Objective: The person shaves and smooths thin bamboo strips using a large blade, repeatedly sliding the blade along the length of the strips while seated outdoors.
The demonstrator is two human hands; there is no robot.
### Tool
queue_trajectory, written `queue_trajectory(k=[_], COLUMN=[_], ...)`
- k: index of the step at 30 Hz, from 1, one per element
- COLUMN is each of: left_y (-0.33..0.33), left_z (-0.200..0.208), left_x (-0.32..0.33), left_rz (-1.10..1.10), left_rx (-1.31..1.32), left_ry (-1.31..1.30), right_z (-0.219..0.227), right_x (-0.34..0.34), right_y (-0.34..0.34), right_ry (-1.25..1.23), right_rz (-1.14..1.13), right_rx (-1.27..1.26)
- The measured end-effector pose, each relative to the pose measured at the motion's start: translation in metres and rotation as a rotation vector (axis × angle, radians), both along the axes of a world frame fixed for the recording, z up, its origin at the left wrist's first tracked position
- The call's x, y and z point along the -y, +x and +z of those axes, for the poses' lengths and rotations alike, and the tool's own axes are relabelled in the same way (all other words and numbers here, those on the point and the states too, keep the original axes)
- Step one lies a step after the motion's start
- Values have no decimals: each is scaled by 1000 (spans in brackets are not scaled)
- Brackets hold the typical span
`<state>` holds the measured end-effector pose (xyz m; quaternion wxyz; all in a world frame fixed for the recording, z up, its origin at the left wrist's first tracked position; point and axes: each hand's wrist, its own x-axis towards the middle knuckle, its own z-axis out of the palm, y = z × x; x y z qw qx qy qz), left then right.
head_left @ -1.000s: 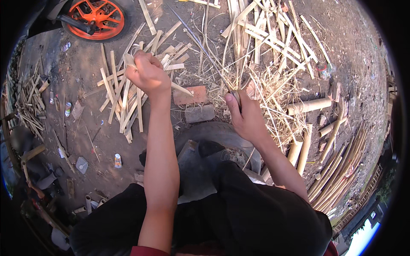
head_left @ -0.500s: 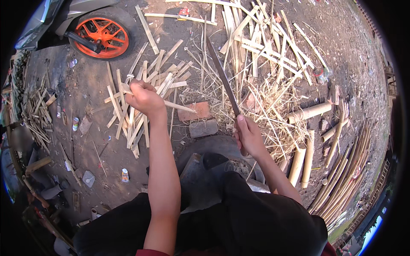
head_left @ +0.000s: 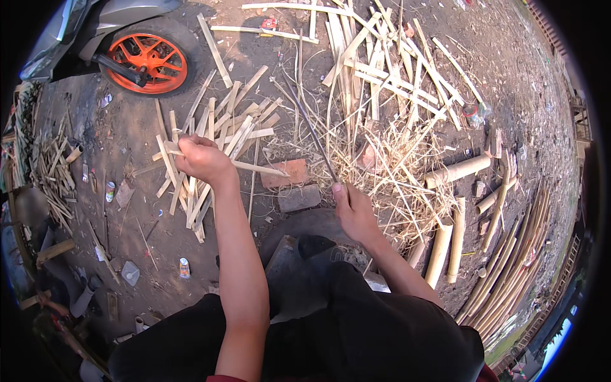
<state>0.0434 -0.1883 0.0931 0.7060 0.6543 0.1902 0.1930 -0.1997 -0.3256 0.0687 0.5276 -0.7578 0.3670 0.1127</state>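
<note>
My left hand (head_left: 207, 160) is closed around a pale bamboo strip (head_left: 262, 169), whose long end points right toward a reddish brick (head_left: 283, 174). My right hand (head_left: 356, 214) grips the handle end of a long dark knife (head_left: 313, 135). Its narrow blade slants up and to the left, seen nearly edge-on, and stays apart from the strip. Under and beyond my left hand lies a heap of cut bamboo strips (head_left: 244, 137). Curly bamboo shavings (head_left: 407, 191) spread beyond and right of my right hand.
A grey block (head_left: 299, 198) sits against the brick, beyond a tyre (head_left: 318, 223) near my knees. Longer bamboo strips (head_left: 394, 81) lie at the far side. Bamboo tubes (head_left: 457, 240) and poles (head_left: 509, 261) are on the right. An orange motorcycle wheel (head_left: 147, 62) stands far left.
My right hand has moved left and slightly nearer, and the knife has turned so its blade shows thinner. My left hand has shifted a little left and nearer, still gripping the strip.
</note>
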Motion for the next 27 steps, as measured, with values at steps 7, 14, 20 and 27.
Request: queue_trajectory(k=[7,14,20,27], left_y=[-1,-2,-8,-15], left_z=[-5,2,5,5], left_x=[3,-6,-1,-1], left_rz=[99,167,87,100], left_rx=[-4,-66,-3,-3], left_ry=[68,-12,-105,-52], right_z=[-105,-28,-68,-23], right_x=[-37,-8,-26,-13], right_y=[-76,-13,-57,-26], right_ry=[-235,-31,-72,-2], right_rz=[298,49,309,145], right_rx=[-104,-16,-244,-175])
